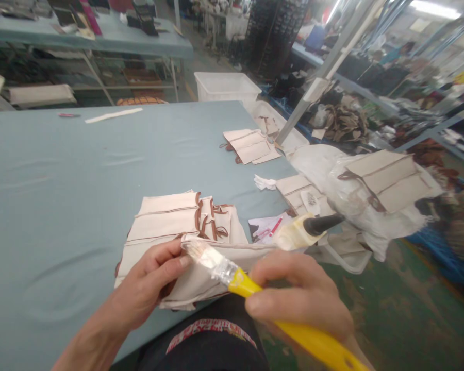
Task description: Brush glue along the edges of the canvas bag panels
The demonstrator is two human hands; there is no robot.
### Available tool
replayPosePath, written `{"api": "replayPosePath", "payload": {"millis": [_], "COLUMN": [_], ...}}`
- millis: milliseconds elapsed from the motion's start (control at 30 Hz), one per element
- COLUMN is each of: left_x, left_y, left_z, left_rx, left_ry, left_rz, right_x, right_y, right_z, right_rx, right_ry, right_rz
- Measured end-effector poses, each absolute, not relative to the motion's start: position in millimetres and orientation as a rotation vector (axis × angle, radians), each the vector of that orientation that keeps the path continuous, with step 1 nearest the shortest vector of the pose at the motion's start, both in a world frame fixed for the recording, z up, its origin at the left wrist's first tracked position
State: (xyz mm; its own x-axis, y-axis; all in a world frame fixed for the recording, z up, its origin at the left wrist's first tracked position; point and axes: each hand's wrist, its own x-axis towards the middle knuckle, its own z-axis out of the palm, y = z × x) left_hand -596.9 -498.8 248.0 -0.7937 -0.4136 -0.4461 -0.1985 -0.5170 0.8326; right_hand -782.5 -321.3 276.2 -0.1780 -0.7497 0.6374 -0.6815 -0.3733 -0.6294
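Note:
In my right hand [305, 301] is a paintbrush [243, 283] with a yellow handle, my fingers closed around it. Its white-coated bristles lie at the upper left corner of a cream fabric panel [212, 281] with brown edging. My left hand [156, 270] pinches that panel near the same corner, thumb on top. Behind it, a stack of similar cream panels [164, 211] with brown trim and loops rests on the table. A pale bottle with a black neck [296, 234] lies beyond my right hand.
The blue-green table [81, 170] carries a white strip [114, 115], a small cutter [68, 115] and more fabric panels [251, 144]. A red pen [276, 226] lies on paper. A metal post [313, 93] rises at the right, near white bins [228, 87] and plastic bags [325, 165].

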Motion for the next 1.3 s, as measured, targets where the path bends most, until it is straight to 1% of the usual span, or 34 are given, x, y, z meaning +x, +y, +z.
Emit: {"api": "replayPosePath", "payload": {"millis": [133,233,300,433,500,600,700,833,1000,1100,1167,1300], "left_x": [-600,-599,-596,-592,-593,-598,-602,-602,-599,-599,-600,-600], "left_y": [-495,-493,-492,-493,-493,-491,-491,-491,-491,-492,-492,-493], "left_z": [250,244,238,232,234,242,248,249,247,247,246,247], "left_rx": [0.892,0.825,0.844,0.897,0.901,0.929,0.94,0.965,0.938,0.938,0.981,1.014], "left_ry": [-1.358,-1.397,-1.442,-1.499,-1.498,-1.438,-1.329,-1.302,-1.331,-1.326,-1.32,-1.317], "left_rz": [-2.517,-2.519,-2.486,-2.42,-2.419,-2.416,-2.41,-2.399,-2.406,-2.406,-2.408,-2.417], "right_x": [-780,-783,-784,-783,-783,-782,-778,-774,-778,-780,-780,-778], "right_y": [-319,-321,-322,-322,-323,-322,-319,-315,-315,-315,-315,-315], "right_z": [300,307,303,284,278,279,290,298,290,283,277,266], "right_rx": [-2.416,-2.494,-2.478,-2.277,-2.203,-2.279,-2.452,-2.527,-2.54,-2.453,-2.343,-2.04], "right_ry": [1.769,1.74,1.733,1.757,1.749,1.753,1.784,1.851,1.835,1.806,1.781,1.658], "right_rz": [-1.338,-1.193,-1.222,-1.507,-1.564,-1.531,-1.386,-1.253,-1.291,-1.345,-1.453,-1.606]}}
